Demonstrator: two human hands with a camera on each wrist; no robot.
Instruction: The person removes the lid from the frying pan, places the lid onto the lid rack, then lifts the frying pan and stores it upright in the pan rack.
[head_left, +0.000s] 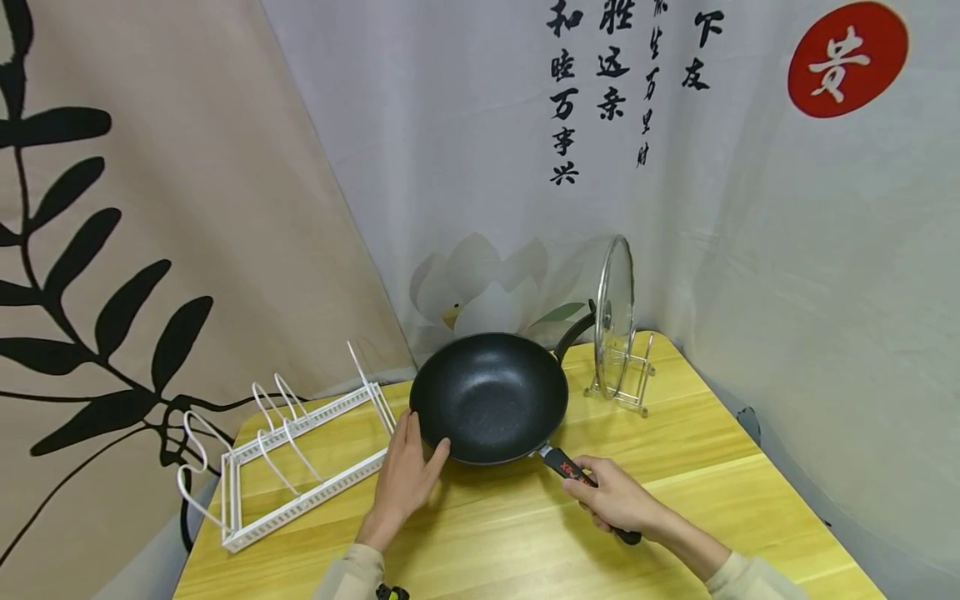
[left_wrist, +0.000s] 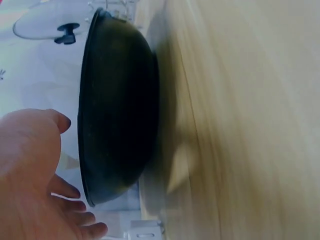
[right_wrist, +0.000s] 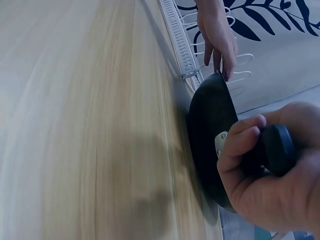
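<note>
A black wok (head_left: 487, 400) sits at the middle of the wooden table, its dark inside facing up. Around its long black handle (head_left: 558, 461), on the near right side, the fingers of my right hand (head_left: 618, 497) are curled; the right wrist view shows this grip closely. My left hand (head_left: 405, 477) is at the wok's left rim, thumb spread from fairly straight fingers. In the left wrist view, that hand (left_wrist: 37, 175) lies beside the rim without curling round it. A short curved handle (head_left: 573, 333) rises from the wok's back right.
On the left of the table (head_left: 712, 500) stands a white rack (head_left: 318, 497) with several wire loops. A glass lid (head_left: 617, 321) stands upright in a metal wire holder (head_left: 637, 387) at the back right. Printed curtains (head_left: 480, 167) hang behind the table.
</note>
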